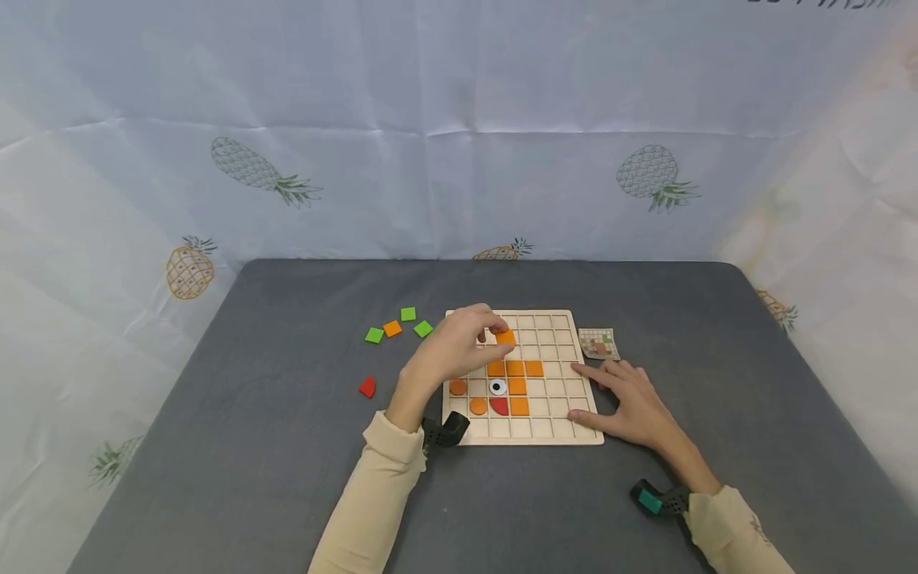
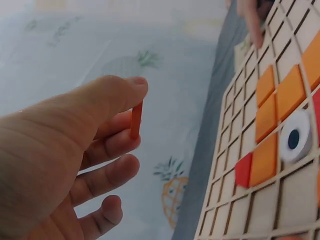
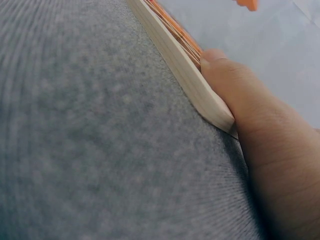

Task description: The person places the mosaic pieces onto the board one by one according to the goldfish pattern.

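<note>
My left hand (image 1: 453, 344) pinches an orange square tile (image 1: 505, 337) between thumb and fingers, raised above the wooden grid board (image 1: 562, 433). Edge-on, the held tile (image 2: 136, 121) shows in the left wrist view. On the board lie several orange square tiles (image 1: 515, 368), a round white eye piece (image 1: 498, 387), a red quarter-round piece (image 1: 499, 406) and orange discs (image 1: 458, 387). Another red piece (image 2: 243, 170) beside the tiles is hidden from the head view. My right hand (image 1: 629, 405) rests on the board's right edge, thumb and index finger extended.
Left of the board lie several green tiles (image 1: 408, 314), a loose orange tile (image 1: 392, 328) and a red quarter-round piece (image 1: 367, 387). A small printed picture card (image 1: 599, 344) lies at the board's right side. Everything sits on a grey table (image 1: 237, 446) before a pineapple-print curtain.
</note>
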{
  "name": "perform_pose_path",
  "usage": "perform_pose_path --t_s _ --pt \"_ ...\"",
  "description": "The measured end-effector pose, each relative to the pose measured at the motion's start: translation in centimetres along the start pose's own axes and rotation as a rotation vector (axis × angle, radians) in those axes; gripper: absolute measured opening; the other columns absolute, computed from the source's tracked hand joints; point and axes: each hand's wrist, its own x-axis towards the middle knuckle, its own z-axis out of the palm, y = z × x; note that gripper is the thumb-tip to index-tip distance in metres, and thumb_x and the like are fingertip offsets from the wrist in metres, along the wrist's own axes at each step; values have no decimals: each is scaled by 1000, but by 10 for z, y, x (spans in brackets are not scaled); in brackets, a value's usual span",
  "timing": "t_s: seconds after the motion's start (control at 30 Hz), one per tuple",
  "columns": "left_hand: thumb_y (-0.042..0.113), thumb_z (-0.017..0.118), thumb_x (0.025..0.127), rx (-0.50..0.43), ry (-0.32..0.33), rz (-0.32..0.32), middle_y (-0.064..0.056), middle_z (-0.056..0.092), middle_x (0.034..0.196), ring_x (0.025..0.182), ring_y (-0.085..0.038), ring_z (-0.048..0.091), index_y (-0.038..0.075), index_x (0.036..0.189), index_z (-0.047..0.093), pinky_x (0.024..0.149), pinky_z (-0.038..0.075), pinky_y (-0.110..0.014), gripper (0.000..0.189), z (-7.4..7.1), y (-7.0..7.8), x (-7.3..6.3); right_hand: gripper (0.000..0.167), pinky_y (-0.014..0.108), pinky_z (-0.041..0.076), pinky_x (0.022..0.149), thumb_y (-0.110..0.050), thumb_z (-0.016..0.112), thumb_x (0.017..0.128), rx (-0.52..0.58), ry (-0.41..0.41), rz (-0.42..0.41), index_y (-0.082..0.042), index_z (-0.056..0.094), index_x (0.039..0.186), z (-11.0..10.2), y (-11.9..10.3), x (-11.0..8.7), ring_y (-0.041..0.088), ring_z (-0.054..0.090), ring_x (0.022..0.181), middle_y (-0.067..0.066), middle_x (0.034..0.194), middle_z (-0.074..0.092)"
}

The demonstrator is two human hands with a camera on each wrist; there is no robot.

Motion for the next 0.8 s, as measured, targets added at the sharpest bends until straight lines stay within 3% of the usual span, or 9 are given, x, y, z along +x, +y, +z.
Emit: perform_pose_path --t_s 0.13,0.33,0.8 --pt "30 73 96 58 -63 53 -3 71 112 92 -19 64 11 117 75 81 53 -28 29 14 7 5 78 31 20 75 -53 87 73 4 8 -7 -21 63 141 1 1 0 9 35 79 -6 88 50" --pt "35 71 97 130 -138 70 0 70 112 92 -13 63 14 116 75 82 53 -26 28 33 14 11 77 30 19 75 -52 87 74 2 46 -46 -23 63 141 4 4 -1 6 33 79 -7 87 49" --pt "37 73 96 272 -141 99 3 67 96 76 -7 51 17 111 78 66 40 -19 26 55 18 10 77 30 20 76 -51 87 74 4 46 -43 -23 63 141 5 3 -2 7 37 81 -6 90 53"
